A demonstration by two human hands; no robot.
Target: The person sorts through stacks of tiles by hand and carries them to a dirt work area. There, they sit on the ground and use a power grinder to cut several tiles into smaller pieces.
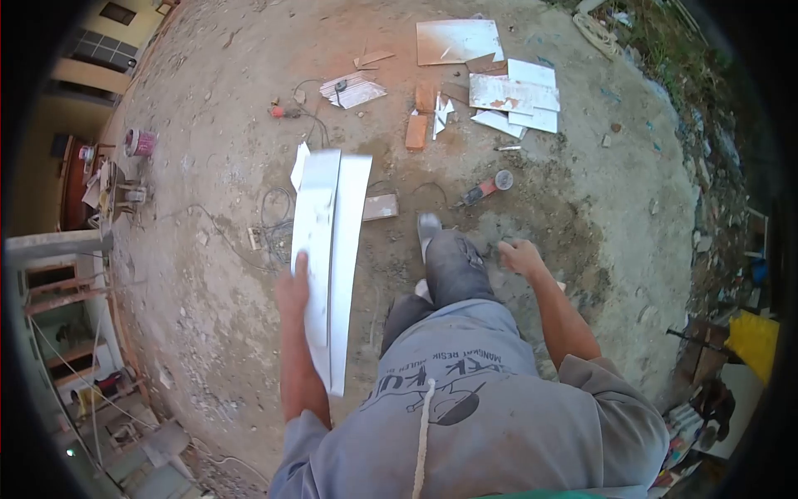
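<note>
My left hand (293, 289) is closed on the edge of a pair of long white tile strips (347, 258). The strips overlap lengthwise and are held upright at my left side, with my thumb lying across the near face. My right hand (520, 256) hangs out to the right with its fingers curled in, and nothing shows in it. On the ground ahead of that hand lies an angle grinder (480, 193) with a round disc at its end. A short tile piece (381, 207) lies just beyond the strips.
Large white tiles (459, 41) and a tile stack (515, 98) lie ahead, near orange bricks (416, 131). Cables (278, 212) loop on the dirt at left, by a red tool (284, 111). A bucket (140, 142) stands far left; yellow cloth (751, 334) hangs at right.
</note>
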